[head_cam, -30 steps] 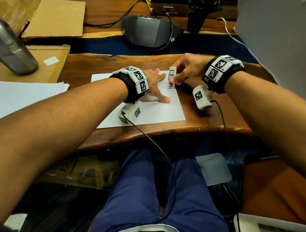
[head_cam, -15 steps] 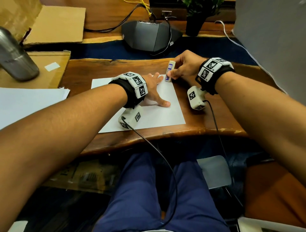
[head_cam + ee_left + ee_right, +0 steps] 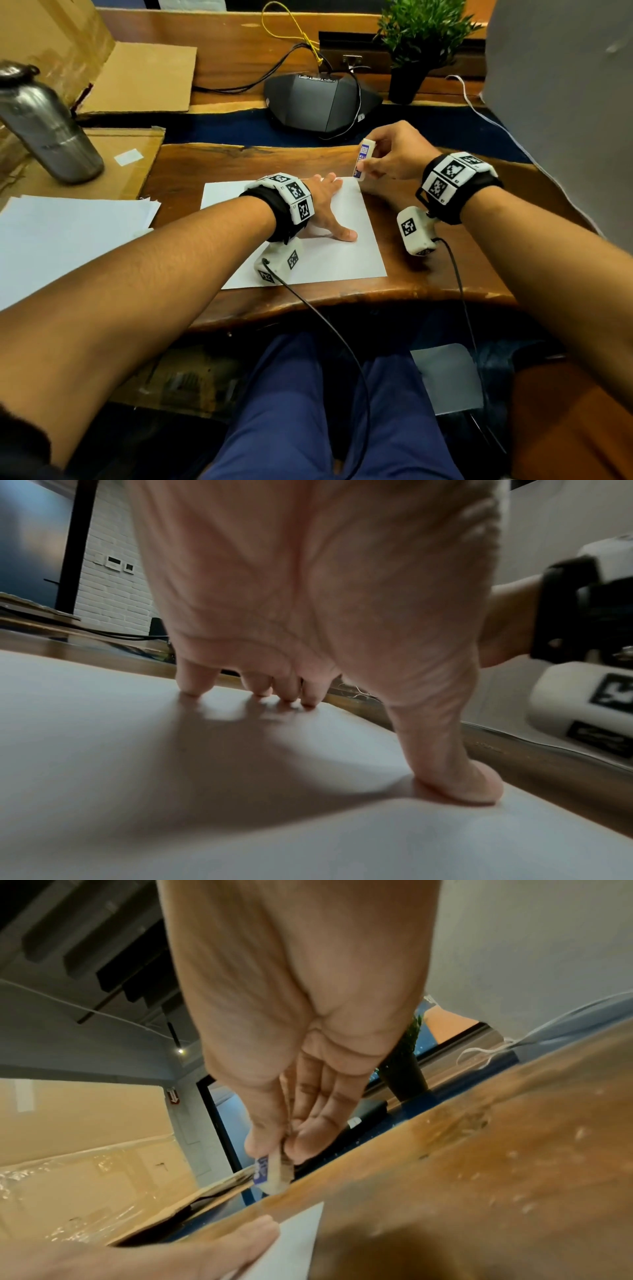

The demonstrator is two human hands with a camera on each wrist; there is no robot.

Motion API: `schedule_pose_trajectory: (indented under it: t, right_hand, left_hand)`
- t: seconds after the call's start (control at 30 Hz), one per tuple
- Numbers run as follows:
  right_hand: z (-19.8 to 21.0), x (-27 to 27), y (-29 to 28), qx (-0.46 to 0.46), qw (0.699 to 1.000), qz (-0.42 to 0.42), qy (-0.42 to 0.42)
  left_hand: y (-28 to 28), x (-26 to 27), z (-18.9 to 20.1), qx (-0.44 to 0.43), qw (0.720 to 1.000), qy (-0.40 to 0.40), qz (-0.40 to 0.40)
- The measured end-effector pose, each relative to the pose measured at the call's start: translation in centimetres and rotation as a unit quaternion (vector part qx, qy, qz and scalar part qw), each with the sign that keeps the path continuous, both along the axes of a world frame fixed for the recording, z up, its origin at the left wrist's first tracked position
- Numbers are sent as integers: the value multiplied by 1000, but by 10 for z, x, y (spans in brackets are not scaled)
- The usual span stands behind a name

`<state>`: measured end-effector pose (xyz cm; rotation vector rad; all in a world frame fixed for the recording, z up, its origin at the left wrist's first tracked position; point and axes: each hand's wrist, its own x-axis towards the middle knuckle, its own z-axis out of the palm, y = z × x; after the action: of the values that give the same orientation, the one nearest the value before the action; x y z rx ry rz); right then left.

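1. R hand [image 3: 394, 154], centre-right of the head view: thumb & fingers pinch a small white eraser [image 3: 363, 159] w/ blue print, held near upright, slightly tilted.
2. The eraser's lower end is just beside the upper-right corner of the paper sheet [image 3: 342, 260]; can't tell if they touch.
3. L hand [image 3: 325, 205], mid-frame: 4 fingertips [image 3: 192, 685] & thumb spread apart, pressing on the sheet, palm raised.
4. Sheet lies flat on the wooden desk [image 3: 445, 274]; steel bottle [image 3: 44, 126] at upper left.
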<state>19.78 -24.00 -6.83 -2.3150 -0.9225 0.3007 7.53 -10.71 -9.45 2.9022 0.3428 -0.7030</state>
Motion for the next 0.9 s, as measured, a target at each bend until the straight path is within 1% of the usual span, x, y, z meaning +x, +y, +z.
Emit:
schedule_pose_trajectory:
  t: [0.07,0.13,0.23,0.33,0.43,0.53,0.63,0.77,0.83,0.9]
  right_hand:
    - [11,-4,-17,20,999,-20,-18]
    - [22,-4,-37,7,999,-34,-21]
    - [31,-11,-60,-38,999,4,27]
    - [25,-26,-69,-84,996,32,16]
    - [12,-36,-72,-103,994,27,12]
    - [2,-37,-73,-90,996,5,19]
    - [3,-37,-78,-67,997,-12,24]
    - [11,-36,-88,-22,999,-28,26]
    - [16,-35,-92,5,999,-35,27]
    - [20,-32,-98,30,998,-36,31]
  left_hand:
    - [2,-2,-1,-11,1000,-11,0]
    - [8,-2,0,-36,998,-43,10]
    - [23,2,8,-54,993,-96,33]
    - [37,4,16,-27,994,-92,49]
    - [41,6,20,-15,996,-69,63]
    - [40,10,22,-18,996,-56,61]
    - [37,16,24,-26,995,-75,52]
    - [39,25,23,-31,987,-156,22]
    - [40,29,27,-41,978,-205,12]
    - [38,32,38,-56,970,-238,-14]
